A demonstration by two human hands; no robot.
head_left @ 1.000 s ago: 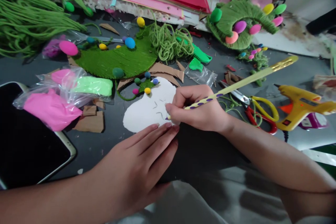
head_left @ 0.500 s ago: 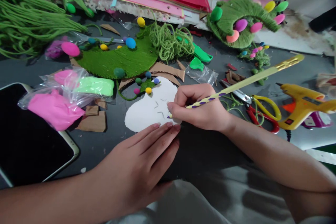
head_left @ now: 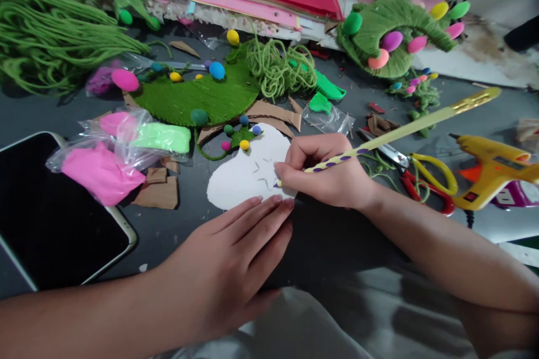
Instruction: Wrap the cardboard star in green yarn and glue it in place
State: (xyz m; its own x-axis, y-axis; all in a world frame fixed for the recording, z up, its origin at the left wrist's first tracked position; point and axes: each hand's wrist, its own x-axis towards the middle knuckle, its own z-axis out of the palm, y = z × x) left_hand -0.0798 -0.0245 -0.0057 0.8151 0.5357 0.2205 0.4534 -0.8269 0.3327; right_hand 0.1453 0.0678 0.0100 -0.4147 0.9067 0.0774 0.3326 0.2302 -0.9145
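My right hand [head_left: 326,171] is closed around a pale yellow pencil [head_left: 404,126] with purple grip dots and a gold end. Its tip touches a white paper cutout [head_left: 229,179] with a rounded, irregular outline. Thin grey strokes on the paper form part of a star [head_left: 264,173]. My left hand [head_left: 248,241] lies flat with fingers stretched out, the fingertips pressing the paper's lower edge. Against the paper's upper edge rests a small green star [head_left: 242,136] with coloured balls on it.
Left are a phone [head_left: 63,213] and bagged pink clay [head_left: 99,171]. Behind the paper lie a green yarn-wrapped crescent [head_left: 197,95] and tangled yarn [head_left: 278,67]. Scissors [head_left: 425,179] and a yellow glue gun [head_left: 488,168] lie right. A decorated green wreath-like piece [head_left: 391,39] stands at back right.
The whole scene has shifted slightly right in view. The pencil tip has moved a little on the paper, and the star's lower strokes look longer. Both hands keep their pose.
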